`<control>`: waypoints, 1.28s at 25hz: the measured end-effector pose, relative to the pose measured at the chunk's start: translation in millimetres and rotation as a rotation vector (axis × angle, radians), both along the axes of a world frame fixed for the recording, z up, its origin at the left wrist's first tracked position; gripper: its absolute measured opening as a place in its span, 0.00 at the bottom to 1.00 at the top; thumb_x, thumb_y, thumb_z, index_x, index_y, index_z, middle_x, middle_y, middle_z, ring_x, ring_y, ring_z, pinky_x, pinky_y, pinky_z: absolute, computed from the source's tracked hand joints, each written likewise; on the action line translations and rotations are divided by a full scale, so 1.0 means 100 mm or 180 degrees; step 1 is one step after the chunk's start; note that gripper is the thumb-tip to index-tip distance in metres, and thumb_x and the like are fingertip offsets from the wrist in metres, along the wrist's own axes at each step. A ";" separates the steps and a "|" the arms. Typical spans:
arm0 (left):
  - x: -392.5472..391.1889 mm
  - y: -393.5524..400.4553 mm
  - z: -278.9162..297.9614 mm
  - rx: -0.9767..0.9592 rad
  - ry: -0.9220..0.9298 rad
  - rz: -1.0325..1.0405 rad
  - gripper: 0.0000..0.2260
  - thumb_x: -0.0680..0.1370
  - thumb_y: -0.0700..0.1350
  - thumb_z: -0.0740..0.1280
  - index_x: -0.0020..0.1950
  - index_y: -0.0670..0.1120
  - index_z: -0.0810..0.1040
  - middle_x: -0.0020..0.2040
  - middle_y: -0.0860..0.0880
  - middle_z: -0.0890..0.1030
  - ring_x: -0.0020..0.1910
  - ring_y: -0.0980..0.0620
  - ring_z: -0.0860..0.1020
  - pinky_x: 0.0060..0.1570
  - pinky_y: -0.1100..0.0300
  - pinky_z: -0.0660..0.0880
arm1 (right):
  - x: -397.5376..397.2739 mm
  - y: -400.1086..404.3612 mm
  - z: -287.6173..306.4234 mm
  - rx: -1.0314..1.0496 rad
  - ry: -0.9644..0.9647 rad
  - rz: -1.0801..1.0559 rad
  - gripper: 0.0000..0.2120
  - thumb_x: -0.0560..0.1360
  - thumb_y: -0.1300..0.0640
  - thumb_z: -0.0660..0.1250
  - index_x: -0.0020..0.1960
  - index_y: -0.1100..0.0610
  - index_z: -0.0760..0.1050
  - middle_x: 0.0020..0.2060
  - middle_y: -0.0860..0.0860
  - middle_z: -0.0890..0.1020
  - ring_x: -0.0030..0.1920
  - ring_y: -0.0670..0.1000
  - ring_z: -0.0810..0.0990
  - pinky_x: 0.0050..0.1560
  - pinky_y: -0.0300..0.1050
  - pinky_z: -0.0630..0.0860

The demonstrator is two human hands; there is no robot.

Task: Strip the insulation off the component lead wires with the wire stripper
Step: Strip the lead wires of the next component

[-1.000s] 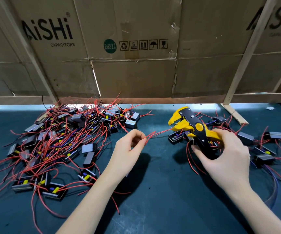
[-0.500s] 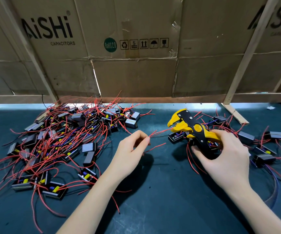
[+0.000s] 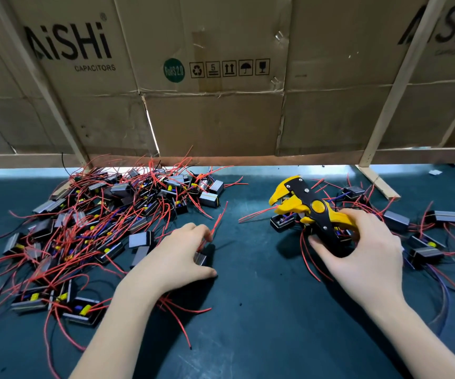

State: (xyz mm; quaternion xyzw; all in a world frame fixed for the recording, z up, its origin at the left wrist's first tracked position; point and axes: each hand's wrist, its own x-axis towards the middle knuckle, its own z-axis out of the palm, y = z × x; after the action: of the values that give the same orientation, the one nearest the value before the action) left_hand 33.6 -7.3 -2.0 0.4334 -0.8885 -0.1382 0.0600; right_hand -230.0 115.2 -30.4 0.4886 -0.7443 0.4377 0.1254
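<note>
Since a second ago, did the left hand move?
Yes. The left hand dropped toward the person and left, away from the yellow-and-black wire stripper, onto a small black component.

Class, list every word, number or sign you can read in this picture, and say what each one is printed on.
"AiSHi" "CAPACITORS": cardboard sheet, upper left.
"RoHS 2.0": green round mark, same cardboard.
"5": one of five boxed handling symbols beside it.
Partial "SH": cardboard at the right edge; the smaller line beneath is too blurred.
</note>
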 end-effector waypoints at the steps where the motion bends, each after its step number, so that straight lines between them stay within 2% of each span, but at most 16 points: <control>1: -0.02 0.01 -0.01 -0.0082 0.0019 -0.0047 0.22 0.71 0.51 0.75 0.61 0.51 0.72 0.53 0.53 0.72 0.56 0.50 0.73 0.57 0.58 0.69 | 0.00 0.00 0.00 0.0006 0.0003 0.0002 0.23 0.63 0.49 0.80 0.55 0.55 0.78 0.49 0.51 0.82 0.53 0.58 0.79 0.54 0.58 0.74; 3: -0.06 0.04 0.01 -0.0147 0.0240 -0.0314 0.18 0.71 0.43 0.73 0.59 0.50 0.75 0.52 0.53 0.73 0.54 0.51 0.74 0.55 0.58 0.70 | 0.00 -0.01 -0.01 0.0023 0.0017 0.0009 0.23 0.63 0.49 0.80 0.55 0.55 0.78 0.49 0.51 0.82 0.52 0.58 0.79 0.54 0.58 0.74; 5: -0.12 0.10 0.05 -0.0004 0.0772 -0.0783 0.16 0.70 0.33 0.70 0.55 0.48 0.79 0.51 0.53 0.77 0.50 0.56 0.76 0.52 0.60 0.72 | 0.00 -0.01 -0.01 0.0041 0.0048 0.0010 0.23 0.63 0.49 0.80 0.55 0.56 0.78 0.49 0.52 0.82 0.52 0.58 0.79 0.53 0.58 0.74; 7: -0.16 0.17 0.10 0.0206 0.1340 -0.1081 0.18 0.68 0.28 0.65 0.49 0.47 0.82 0.51 0.54 0.82 0.52 0.59 0.80 0.55 0.64 0.73 | -0.01 -0.01 0.00 0.0038 0.0067 0.0002 0.23 0.63 0.49 0.80 0.55 0.56 0.78 0.49 0.52 0.82 0.52 0.58 0.79 0.54 0.57 0.73; 9: -0.14 0.17 0.11 0.0247 0.1577 -0.0961 0.16 0.69 0.32 0.63 0.44 0.50 0.82 0.46 0.57 0.84 0.52 0.60 0.81 0.55 0.67 0.72 | -0.01 -0.01 0.00 0.0016 0.0061 -0.0007 0.24 0.63 0.50 0.80 0.55 0.56 0.78 0.49 0.51 0.82 0.53 0.58 0.79 0.54 0.55 0.73; 12: -0.16 0.10 0.00 -0.0114 0.1736 -0.0127 0.04 0.77 0.44 0.67 0.43 0.52 0.80 0.37 0.57 0.82 0.41 0.58 0.80 0.46 0.60 0.73 | -0.02 0.00 0.00 0.0003 0.0027 -0.0009 0.24 0.63 0.50 0.80 0.55 0.56 0.78 0.49 0.51 0.82 0.53 0.58 0.79 0.55 0.56 0.73; 14: -0.27 0.13 -0.08 -0.0196 0.1751 0.0522 0.10 0.76 0.57 0.69 0.44 0.52 0.77 0.37 0.56 0.80 0.39 0.56 0.78 0.45 0.56 0.74 | -0.02 -0.01 0.00 0.0001 0.0030 -0.0011 0.23 0.63 0.50 0.80 0.55 0.55 0.78 0.49 0.51 0.82 0.53 0.58 0.79 0.55 0.57 0.73; 16: -0.44 0.22 -0.18 -0.0059 0.1596 0.0613 0.16 0.73 0.64 0.68 0.50 0.53 0.77 0.44 0.57 0.80 0.46 0.56 0.76 0.50 0.55 0.74 | -0.02 -0.01 0.00 -0.0006 0.0043 0.0000 0.23 0.63 0.50 0.80 0.54 0.55 0.78 0.49 0.50 0.82 0.53 0.57 0.79 0.54 0.56 0.73; 18: -0.59 0.30 -0.26 0.0108 0.1291 0.0356 0.20 0.73 0.61 0.69 0.60 0.52 0.75 0.53 0.56 0.78 0.55 0.55 0.73 0.56 0.56 0.71 | -0.02 -0.01 -0.01 -0.0006 0.0053 0.0002 0.23 0.63 0.49 0.80 0.55 0.55 0.78 0.49 0.50 0.82 0.53 0.57 0.79 0.54 0.53 0.71; 19: -0.62 0.30 -0.28 0.0217 0.1233 0.0264 0.19 0.74 0.57 0.70 0.62 0.52 0.74 0.54 0.55 0.77 0.58 0.53 0.71 0.57 0.56 0.71 | -0.02 -0.01 -0.01 0.0001 0.0055 -0.0008 0.23 0.63 0.49 0.80 0.55 0.55 0.78 0.49 0.49 0.82 0.53 0.56 0.79 0.54 0.52 0.70; 21: -0.59 0.26 -0.28 0.0383 0.1243 0.0274 0.16 0.73 0.50 0.69 0.60 0.53 0.74 0.50 0.57 0.77 0.58 0.52 0.71 0.56 0.55 0.71 | -0.02 -0.01 -0.01 0.0001 0.0047 -0.0029 0.23 0.63 0.49 0.80 0.55 0.54 0.78 0.49 0.49 0.81 0.54 0.56 0.79 0.54 0.52 0.69; 24: -0.49 0.22 -0.28 0.0146 0.1184 0.0405 0.11 0.73 0.53 0.70 0.54 0.53 0.76 0.45 0.59 0.78 0.54 0.53 0.72 0.53 0.55 0.73 | -0.03 -0.01 -0.02 0.0042 0.0155 -0.0143 0.24 0.63 0.49 0.80 0.55 0.55 0.78 0.49 0.50 0.82 0.53 0.58 0.79 0.54 0.55 0.71; 26: -0.51 0.24 -0.27 0.0158 0.1523 0.0509 0.09 0.74 0.53 0.72 0.51 0.52 0.79 0.43 0.57 0.81 0.50 0.53 0.75 0.52 0.56 0.74 | -0.04 -0.01 -0.03 0.0125 0.0364 -0.0269 0.24 0.63 0.48 0.80 0.55 0.56 0.78 0.48 0.52 0.81 0.53 0.60 0.78 0.52 0.55 0.69; 29: -0.58 0.24 -0.27 0.0348 0.2048 0.0557 0.01 0.74 0.45 0.73 0.45 0.49 0.83 0.38 0.55 0.83 0.40 0.55 0.79 0.47 0.60 0.75 | -0.03 -0.02 -0.04 0.0238 0.0544 -0.0332 0.26 0.64 0.46 0.79 0.57 0.56 0.77 0.48 0.52 0.81 0.51 0.60 0.78 0.51 0.54 0.68; 32: -0.55 0.22 -0.25 0.0456 0.2384 0.0567 0.03 0.74 0.42 0.72 0.42 0.50 0.82 0.35 0.53 0.83 0.35 0.59 0.77 0.39 0.66 0.71 | -0.02 -0.03 -0.05 0.0387 0.0600 -0.0389 0.28 0.64 0.44 0.78 0.58 0.57 0.76 0.48 0.53 0.81 0.51 0.60 0.79 0.51 0.52 0.67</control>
State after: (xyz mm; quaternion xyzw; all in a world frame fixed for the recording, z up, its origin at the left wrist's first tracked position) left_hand -21.5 15.0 -27.2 0.4314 -0.7521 -0.3428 0.3614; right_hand -231.8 112.4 -35.8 0.4880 -0.7827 0.3354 0.1915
